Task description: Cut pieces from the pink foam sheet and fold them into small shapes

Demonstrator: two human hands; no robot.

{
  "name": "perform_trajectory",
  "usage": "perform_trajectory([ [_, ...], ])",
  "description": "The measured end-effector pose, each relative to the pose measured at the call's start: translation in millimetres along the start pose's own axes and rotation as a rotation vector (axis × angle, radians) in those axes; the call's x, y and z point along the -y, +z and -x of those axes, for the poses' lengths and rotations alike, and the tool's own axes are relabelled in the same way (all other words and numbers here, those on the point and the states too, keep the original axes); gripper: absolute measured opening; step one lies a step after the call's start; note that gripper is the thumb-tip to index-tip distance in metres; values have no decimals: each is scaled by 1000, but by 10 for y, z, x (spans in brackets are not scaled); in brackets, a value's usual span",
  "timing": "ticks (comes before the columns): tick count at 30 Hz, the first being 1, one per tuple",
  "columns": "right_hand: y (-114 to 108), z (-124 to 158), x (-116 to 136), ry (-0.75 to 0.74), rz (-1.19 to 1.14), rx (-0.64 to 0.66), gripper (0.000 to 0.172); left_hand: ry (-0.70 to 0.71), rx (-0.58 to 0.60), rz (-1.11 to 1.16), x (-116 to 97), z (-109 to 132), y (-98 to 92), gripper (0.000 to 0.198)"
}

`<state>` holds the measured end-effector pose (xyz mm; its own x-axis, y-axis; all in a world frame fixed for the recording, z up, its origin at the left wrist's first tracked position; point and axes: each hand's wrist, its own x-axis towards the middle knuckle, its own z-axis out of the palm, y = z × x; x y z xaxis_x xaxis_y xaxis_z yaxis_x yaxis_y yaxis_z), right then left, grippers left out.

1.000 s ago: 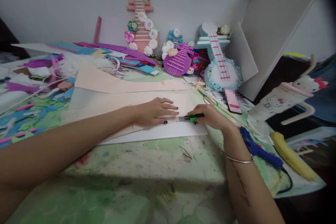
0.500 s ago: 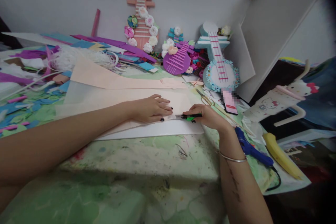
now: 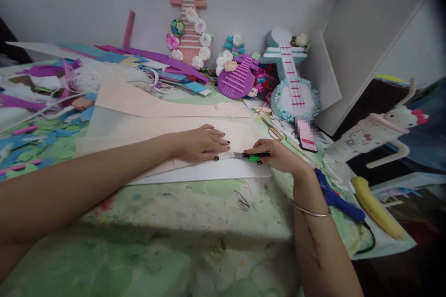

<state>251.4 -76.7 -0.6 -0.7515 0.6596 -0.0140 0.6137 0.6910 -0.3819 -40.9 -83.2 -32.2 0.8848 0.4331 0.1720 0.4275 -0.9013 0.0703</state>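
Note:
My left hand [image 3: 201,143] lies flat with fingers spread on a pale peach foam sheet [image 3: 139,130], pressing it onto a white board [image 3: 209,172]. Just to its right, my right hand [image 3: 278,155] is closed round a small green and black craft knife [image 3: 253,155], whose blade tip rests at the sheet's edge near my left fingertips. A thin bangle circles my right wrist.
Foam guitar models in pink [image 3: 190,28], purple [image 3: 238,79] and teal [image 3: 291,83] lean on the wall. Scissors [image 3: 273,131], a phone [image 3: 305,135], a blue glue gun [image 3: 337,197] and a yellow tool [image 3: 378,209] lie right. Coloured foam scraps [image 3: 42,134] crowd the left.
The knife has slid slightly left along the sheet's edge, toward my left fingertips. My left hand has stayed pressed on the foam.

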Motion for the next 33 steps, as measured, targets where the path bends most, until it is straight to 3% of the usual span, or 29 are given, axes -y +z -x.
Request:
perform_trajectory([
  [16, -11, -2, 23, 5, -5, -6, 57, -22, -11, 140, 89, -11, 60, 40],
  [33, -22, 20, 8, -19, -68, -11, 57, -48, 9, 113, 108, -22, 84, 41],
])
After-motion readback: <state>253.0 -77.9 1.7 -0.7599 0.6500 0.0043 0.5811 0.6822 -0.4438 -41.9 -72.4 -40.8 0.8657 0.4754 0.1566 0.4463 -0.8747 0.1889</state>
